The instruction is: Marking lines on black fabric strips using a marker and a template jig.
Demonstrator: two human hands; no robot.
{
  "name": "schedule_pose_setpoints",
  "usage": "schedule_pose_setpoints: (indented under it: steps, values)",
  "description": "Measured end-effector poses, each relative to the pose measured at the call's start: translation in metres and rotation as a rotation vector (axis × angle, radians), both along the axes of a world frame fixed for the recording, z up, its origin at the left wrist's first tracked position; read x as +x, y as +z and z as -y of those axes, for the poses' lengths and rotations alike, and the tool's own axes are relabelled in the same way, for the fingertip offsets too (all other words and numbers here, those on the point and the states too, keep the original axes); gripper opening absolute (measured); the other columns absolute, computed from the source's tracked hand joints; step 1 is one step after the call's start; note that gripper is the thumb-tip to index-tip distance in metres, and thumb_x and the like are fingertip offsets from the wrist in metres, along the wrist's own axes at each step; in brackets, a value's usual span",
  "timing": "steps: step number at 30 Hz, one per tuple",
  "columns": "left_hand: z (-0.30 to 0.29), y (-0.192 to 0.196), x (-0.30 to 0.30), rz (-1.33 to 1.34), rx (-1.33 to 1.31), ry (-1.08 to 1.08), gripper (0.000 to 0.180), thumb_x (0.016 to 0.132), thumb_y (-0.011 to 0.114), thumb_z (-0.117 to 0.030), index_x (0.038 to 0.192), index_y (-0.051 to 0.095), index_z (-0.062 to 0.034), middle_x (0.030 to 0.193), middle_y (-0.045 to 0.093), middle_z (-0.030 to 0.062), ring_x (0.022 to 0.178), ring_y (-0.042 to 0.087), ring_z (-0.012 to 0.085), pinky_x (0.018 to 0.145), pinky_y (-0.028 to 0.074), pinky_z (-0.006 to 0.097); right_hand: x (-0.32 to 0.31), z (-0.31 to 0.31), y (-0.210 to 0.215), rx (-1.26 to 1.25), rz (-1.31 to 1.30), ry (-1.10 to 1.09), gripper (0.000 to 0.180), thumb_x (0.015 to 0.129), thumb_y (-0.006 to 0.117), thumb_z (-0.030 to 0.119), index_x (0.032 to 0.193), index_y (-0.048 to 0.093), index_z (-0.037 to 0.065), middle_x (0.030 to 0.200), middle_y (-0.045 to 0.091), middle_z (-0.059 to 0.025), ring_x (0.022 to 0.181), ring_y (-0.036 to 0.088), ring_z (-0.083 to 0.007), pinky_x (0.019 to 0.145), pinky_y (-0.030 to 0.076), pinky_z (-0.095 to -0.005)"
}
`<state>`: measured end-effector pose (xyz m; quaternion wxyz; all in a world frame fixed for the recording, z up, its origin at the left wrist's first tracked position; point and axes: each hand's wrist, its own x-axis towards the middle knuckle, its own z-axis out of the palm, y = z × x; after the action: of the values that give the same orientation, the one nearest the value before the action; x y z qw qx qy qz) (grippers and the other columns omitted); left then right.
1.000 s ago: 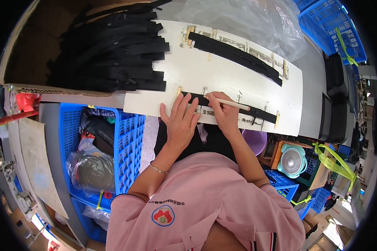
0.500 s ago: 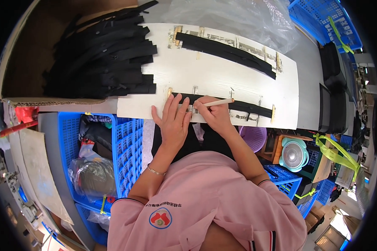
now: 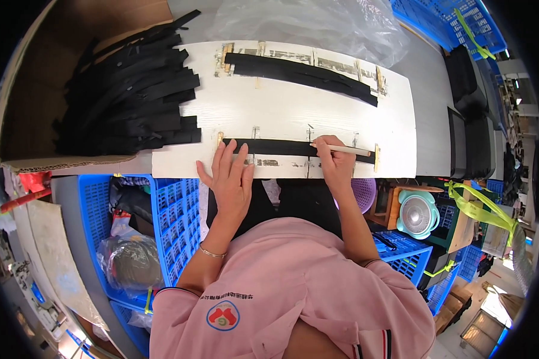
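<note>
A black fabric strip [image 3: 275, 147] lies along the near edge of a white board [image 3: 269, 113]. My left hand [image 3: 229, 182] rests on the strip's left end, its fingers spread and pressing flat. In my right hand [image 3: 336, 164] is a slim, pale marking pencil [image 3: 353, 150], pinched between thumb and fingers. Its tip meets the strip around the middle, in line with a dark mark on the board. Another group of black strips [image 3: 299, 78] lies slantwise along the board's far side, between yellowish end stops.
At the left, an open cardboard box [image 3: 72, 157] holds many black strips [image 3: 144, 102], their ends over the board. Clear plastic sheeting [image 3: 317, 24] lies behind. Blue crates [image 3: 176, 221] stand below the table, near a turquoise fan [image 3: 417, 215]. Black items [image 3: 466, 90] sit at the right.
My right hand has moved right along the near strip with the pencil, away from my left hand. My left hand stays on the strip's left end. The whole view has shifted slightly.
</note>
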<state>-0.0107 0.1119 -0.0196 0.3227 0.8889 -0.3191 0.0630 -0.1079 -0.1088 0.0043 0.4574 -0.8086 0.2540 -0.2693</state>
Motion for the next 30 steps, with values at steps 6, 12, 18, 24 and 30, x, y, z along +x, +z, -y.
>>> schedule_pose_setpoints:
  steps: [6,12,18,24,30]
  values:
    - [0.038,0.02,-0.016,-0.006,-0.127,-0.077,0.035,0.097,0.065,-0.018,0.13,0.067,-0.0107,0.14,0.059,0.0073,0.136,0.048,0.0255,0.12,0.015,0.055,0.0,-0.001,0.005,0.02,-0.041,-0.014,0.017,0.097,0.063,0.01,0.091,0.07,-0.005,0.08,0.069,-0.0098,0.067,0.061,-0.0134,0.061,0.046,-0.0286]
    - [0.085,0.017,-0.018,-0.023,-0.321,-0.251,0.019,0.087,0.074,-0.009,0.106,0.072,-0.0064,0.11,0.066,0.0044,0.105,0.058,0.0234,0.099,0.038,0.043,0.001,0.0,0.0,0.041,-0.021,0.003,0.017,0.098,0.063,0.01,0.092,0.07,-0.004,0.08,0.07,-0.0107,0.068,0.062,-0.0147,0.061,0.047,-0.0292]
    - [0.091,0.01,-0.017,0.006,-0.298,-0.2,0.015,0.081,0.078,-0.008,0.096,0.076,-0.0078,0.101,0.068,0.0025,0.098,0.06,0.0232,0.094,0.039,0.04,-0.001,0.002,-0.005,0.01,0.033,0.009,0.017,0.097,0.064,0.011,0.089,0.069,-0.003,0.077,0.068,-0.0115,0.064,0.062,-0.0171,0.057,0.046,-0.0309]
    - [0.091,0.01,-0.016,0.023,-0.294,-0.193,0.016,0.079,0.079,-0.008,0.095,0.076,-0.0083,0.1,0.068,0.0022,0.097,0.06,0.0227,0.093,0.039,0.039,-0.007,0.008,-0.006,-0.064,-0.034,0.132,0.016,0.095,0.063,0.006,0.085,0.068,-0.004,0.074,0.069,-0.009,0.066,0.065,-0.0135,0.06,0.048,-0.0274]
    - [0.093,0.012,-0.017,0.029,-0.309,-0.228,0.017,0.08,0.078,-0.006,0.097,0.074,-0.007,0.102,0.066,0.003,0.098,0.06,0.0238,0.092,0.04,0.04,-0.006,0.009,-0.011,-0.129,0.008,0.134,0.017,0.094,0.064,0.01,0.081,0.068,-0.001,0.07,0.066,-0.0112,0.059,0.062,-0.0219,0.055,0.046,-0.0324]
